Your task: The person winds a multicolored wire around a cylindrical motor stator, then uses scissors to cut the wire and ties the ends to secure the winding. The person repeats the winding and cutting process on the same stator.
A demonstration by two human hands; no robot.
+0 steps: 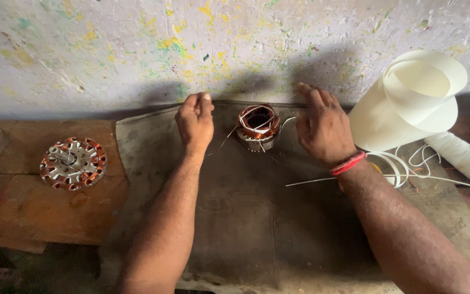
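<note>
A small round motor stator (258,126) wound with copper wire stands upright on a dark cloth mat (235,218) near the wall. My left hand (195,121) is just left of it, fingers pinched together near a thin wire that runs toward the stator. My right hand (322,126) is just right of the stator, fingers partly spread, with a red thread band on the wrist. Whether it holds a wire I cannot tell. Neither hand touches the stator body.
A flat, wider stator with copper coils (73,163) lies on a wooden board (39,212) at the left. A curled roll of white insulating sheet (414,98), a white cord spool (459,154) and loose white strips (403,166) lie at the right. A paint-flecked wall (137,49) stands behind.
</note>
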